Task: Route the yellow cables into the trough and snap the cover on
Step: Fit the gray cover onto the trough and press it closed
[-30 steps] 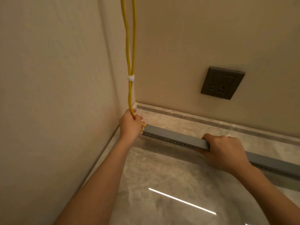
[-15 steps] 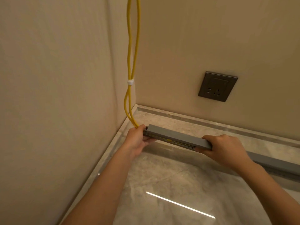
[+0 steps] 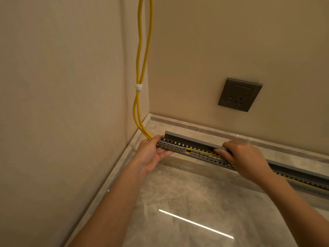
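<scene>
2 yellow cables [image 3: 138, 111] enter the trough [image 3: 179, 146] beside left-hand fingers [image 3: 156, 139].

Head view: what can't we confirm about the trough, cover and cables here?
- Trough: right end cut off by the frame edge.
- Cover: whether any part is snapped on, hidden under the right hand.
- Yellow cables: top cut off by the frame; entry into the trough hidden behind the left hand.

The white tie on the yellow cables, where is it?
The white tie sits up the hanging yellow cables, near the wall corner, above the left hand.
</scene>
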